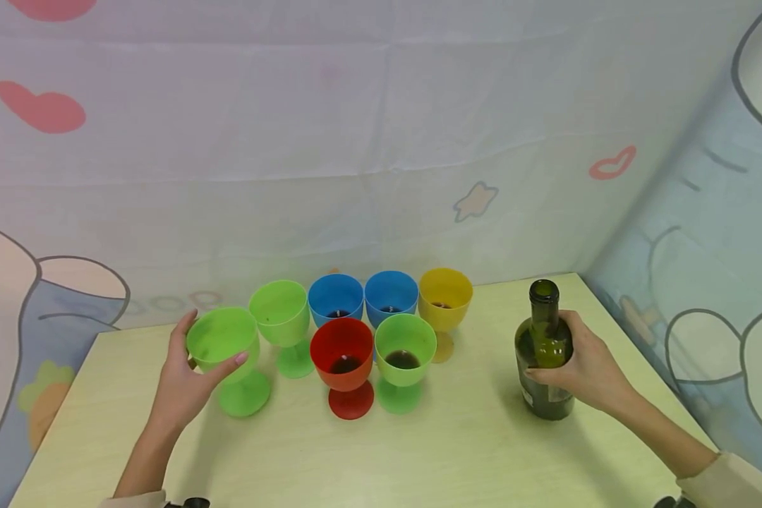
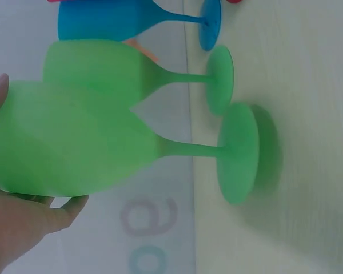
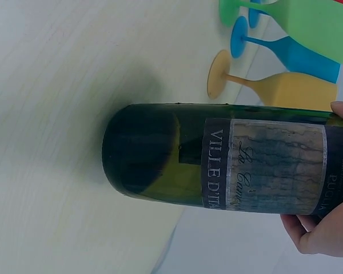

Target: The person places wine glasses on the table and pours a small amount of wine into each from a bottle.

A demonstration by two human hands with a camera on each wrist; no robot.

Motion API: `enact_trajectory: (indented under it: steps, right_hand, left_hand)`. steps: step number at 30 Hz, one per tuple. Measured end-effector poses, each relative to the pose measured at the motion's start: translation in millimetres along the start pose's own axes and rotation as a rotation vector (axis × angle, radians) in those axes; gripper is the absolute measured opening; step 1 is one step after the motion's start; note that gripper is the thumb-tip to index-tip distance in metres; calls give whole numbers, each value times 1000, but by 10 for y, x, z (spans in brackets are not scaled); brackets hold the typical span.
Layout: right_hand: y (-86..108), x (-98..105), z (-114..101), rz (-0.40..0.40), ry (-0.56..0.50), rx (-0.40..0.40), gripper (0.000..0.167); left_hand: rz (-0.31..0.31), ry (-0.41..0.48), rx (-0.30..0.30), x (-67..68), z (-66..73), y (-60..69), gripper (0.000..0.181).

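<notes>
My left hand [image 1: 180, 388] grips the bowl of a pale green goblet [image 1: 222, 335] at the left, thumb on one side and fingers on the other. In the left wrist view this goblet [image 2: 74, 140] is upright with its foot at the tabletop; whether it touches the table I cannot tell. No dark liquid shows in its bowl. At the right, my right hand [image 1: 593, 370] holds a dark green wine bottle [image 1: 549, 402] round its upper body. In the right wrist view, the labelled bottle [image 3: 263, 165] has dark liquid near its bottom.
A second green goblet [image 1: 281, 317] stands just behind the held one. Two blue goblets [image 1: 320, 300] [image 1: 390, 289], a yellow goblet [image 1: 447, 314], a red goblet [image 1: 339, 374] and another green goblet [image 1: 406, 370] stand mid-table with dark liquid inside. A printed cloth [image 1: 355, 141] hangs behind the table [image 1: 444, 451].
</notes>
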State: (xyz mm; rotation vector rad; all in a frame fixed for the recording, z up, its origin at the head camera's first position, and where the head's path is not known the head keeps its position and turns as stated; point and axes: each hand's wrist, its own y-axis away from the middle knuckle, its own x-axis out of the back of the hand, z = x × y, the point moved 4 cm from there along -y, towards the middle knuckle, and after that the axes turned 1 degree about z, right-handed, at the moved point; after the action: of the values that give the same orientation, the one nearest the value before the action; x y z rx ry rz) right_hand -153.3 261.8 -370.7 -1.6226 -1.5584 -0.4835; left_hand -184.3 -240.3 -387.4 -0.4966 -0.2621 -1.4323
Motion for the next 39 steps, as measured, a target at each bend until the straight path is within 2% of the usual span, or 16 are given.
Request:
enact_trajectory:
  steps: [9,14,20,25,28,34,39]
  right_hand:
    - [5,1,0,2,1,-4,80]
    - [9,6,8,4,11,-8,79]
    - [12,7,-2,2,20,3,78]
    - [8,0,-74,14,42,53,73]
    - [8,-3,-126,33,75,93,71]
    - [11,-7,-206,57,160,125,70]
    - [25,-27,-295,56,243,158,73]
  left_hand:
    - [2,18,-6,-6,130,217,98]
    - [-36,46,12,-51,208,365,96]
    - [-92,34,45,-165,301,486,94]
    - [-117,40,38,-253,414,574,91]
    - [-124,30,31,-311,474,624,89]
    - [-158,-1,30,-480,583,714,87]
    - [-191,34,23,-630,668,790,86]
